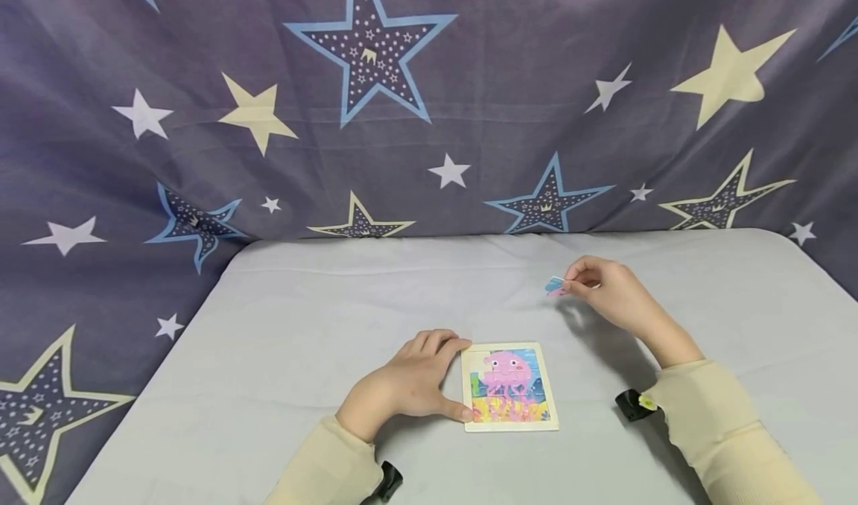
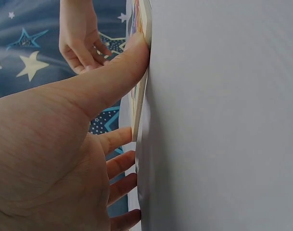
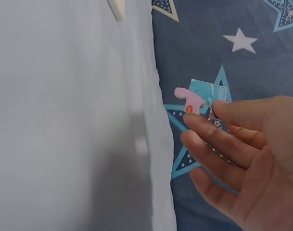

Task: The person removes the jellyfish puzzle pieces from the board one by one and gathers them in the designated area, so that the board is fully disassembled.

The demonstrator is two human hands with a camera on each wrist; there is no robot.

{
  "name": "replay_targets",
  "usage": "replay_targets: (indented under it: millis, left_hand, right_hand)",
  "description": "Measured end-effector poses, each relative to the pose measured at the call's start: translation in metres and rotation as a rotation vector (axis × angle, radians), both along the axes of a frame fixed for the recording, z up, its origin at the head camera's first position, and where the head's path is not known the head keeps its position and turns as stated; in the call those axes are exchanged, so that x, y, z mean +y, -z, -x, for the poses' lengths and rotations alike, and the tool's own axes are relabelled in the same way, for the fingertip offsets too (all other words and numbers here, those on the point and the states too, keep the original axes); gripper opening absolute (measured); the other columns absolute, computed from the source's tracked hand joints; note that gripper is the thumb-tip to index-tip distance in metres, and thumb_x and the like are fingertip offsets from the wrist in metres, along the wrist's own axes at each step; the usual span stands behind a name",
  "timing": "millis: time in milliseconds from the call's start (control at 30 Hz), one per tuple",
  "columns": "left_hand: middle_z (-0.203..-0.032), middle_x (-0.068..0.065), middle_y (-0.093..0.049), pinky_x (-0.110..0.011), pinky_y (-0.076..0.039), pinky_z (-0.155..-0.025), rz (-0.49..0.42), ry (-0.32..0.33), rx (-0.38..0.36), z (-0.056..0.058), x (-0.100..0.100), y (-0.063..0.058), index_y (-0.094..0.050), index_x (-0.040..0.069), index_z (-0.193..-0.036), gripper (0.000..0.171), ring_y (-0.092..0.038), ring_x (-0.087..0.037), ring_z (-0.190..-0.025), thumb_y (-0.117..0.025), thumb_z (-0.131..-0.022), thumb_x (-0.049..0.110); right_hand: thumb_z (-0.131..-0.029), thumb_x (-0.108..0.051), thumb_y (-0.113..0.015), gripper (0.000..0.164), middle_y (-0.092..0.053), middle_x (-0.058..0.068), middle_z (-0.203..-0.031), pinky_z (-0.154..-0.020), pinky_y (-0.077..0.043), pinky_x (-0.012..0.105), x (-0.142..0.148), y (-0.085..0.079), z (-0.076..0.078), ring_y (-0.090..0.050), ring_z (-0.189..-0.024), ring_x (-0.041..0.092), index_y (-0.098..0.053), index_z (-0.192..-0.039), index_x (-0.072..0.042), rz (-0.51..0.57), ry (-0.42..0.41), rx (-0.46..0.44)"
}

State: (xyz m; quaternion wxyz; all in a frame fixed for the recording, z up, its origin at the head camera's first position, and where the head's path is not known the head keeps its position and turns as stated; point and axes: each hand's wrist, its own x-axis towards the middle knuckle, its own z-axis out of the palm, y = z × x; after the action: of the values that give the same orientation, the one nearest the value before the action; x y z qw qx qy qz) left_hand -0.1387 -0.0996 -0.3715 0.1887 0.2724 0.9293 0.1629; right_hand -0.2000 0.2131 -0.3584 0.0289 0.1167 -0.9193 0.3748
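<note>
Two beige sleeves (image 1: 717, 415) come in from the near edge, each with one black device (image 1: 633, 406) at the wrist. The left hand (image 1: 417, 375) has its grip spread wide, thumb and index finger touching the near and far corners of the left rim of a single puzzle frame (image 1: 511, 427). That square, cream-rimmed frame lies flat on the tabletop (image 1: 268, 341), its back and right rims well apart from the tabletop's edges. Inside, a pink jellyfish (image 1: 507, 369) floats over blue water and a yellow bottom; the upper-left part shows bare cream. Farther back and to the right, the right hand (image 1: 620, 293) pinches one loose piece (image 1: 555, 286), blue and pink with a small red mark, raised above the cloth. Behind the rounded back edge hangs a purple-grey star-printed curtain (image 1: 469, 118).
</note>
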Motion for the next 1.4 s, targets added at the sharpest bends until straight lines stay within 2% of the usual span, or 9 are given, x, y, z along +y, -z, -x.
replay_targets:
  millis: [367,667,933,1100,1300,1400]
  left_hand:
    - [-0.153,-0.006,-0.027,-0.047,-0.020,-0.118,0.002,-0.006,0.009,0.003,-0.003,0.009,-0.032,0.019,-0.153,0.097,-0.022,-0.026,-0.143,-0.078,-0.077,0.057]
    - [-0.152,-0.006,-0.028,-0.047,-0.020,-0.118,0.003,-0.018,0.007,0.002,-0.003,0.011,-0.033,0.019,-0.153,0.097,-0.023,-0.025,-0.142,-0.080,-0.076,0.056]
    - [-0.153,-0.006,-0.027,-0.047,-0.020,-0.118,-0.004,-0.025,0.011,0.002,-0.003,0.012,-0.033,0.018,-0.153,0.098,-0.022,-0.026,-0.143,-0.080,-0.076,0.056]
    - [-0.153,-0.006,-0.028,-0.047,-0.020,-0.118,-0.004,-0.022,0.013,0.003,-0.003,0.014,-0.033,0.018,-0.153,0.098,-0.022,-0.026,-0.143,-0.080,-0.075,0.056]
    - [-0.152,-0.006,-0.029,-0.047,-0.021,-0.117,0.001,-0.023,0.008,0.001,-0.002,0.006,-0.034,0.017,-0.152,0.096,-0.024,-0.026,-0.142,-0.080,-0.076,0.054]
    - [-0.153,-0.007,-0.030,-0.047,-0.023,-0.117,0.021,-0.013,0.013,-0.002,0.000,-0.001,-0.034,0.014,-0.153,0.096,-0.026,-0.026,-0.142,-0.079,-0.078,0.054]
  right_hand:
    - [-0.097,-0.010,-0.064,0.010,-0.070,0.010,-0.089,-0.076,-0.049,0.039,0.015,0.011,0.011,-0.065,-0.087,0.027,-0.063,-0.100,0.000,-0.050,0.013,0.003]
    - [-0.095,-0.004,-0.065,0.007,-0.071,0.013,-0.093,-0.082,-0.053,0.049,0.015,0.018,0.016,-0.067,-0.089,0.032,-0.068,-0.100,0.000,-0.090,-0.031,0.004]
    - [-0.097,-0.014,-0.065,0.026,-0.071,0.018,-0.102,-0.083,-0.051,0.050,0.012,0.018,0.017,-0.065,-0.091,0.031,-0.068,-0.115,0.005,-0.151,-0.034,-0.044]
    - [-0.097,-0.017,-0.065,0.032,-0.070,0.020,-0.106,-0.084,-0.051,0.051,0.012,0.019,0.018,-0.065,-0.093,0.031,-0.066,-0.119,0.006,-0.159,-0.038,-0.063]
    - [-0.098,-0.017,-0.063,0.032,-0.069,0.023,-0.107,-0.085,-0.051,0.054,0.016,0.008,0.015,-0.065,-0.096,0.037,-0.066,-0.119,0.007,-0.206,-0.060,-0.060]
    - [-0.098,-0.018,-0.062,0.032,-0.069,0.022,-0.107,-0.086,-0.050,0.054,0.014,-0.001,0.011,-0.065,-0.095,0.036,-0.066,-0.120,0.006,-0.187,-0.079,-0.060]
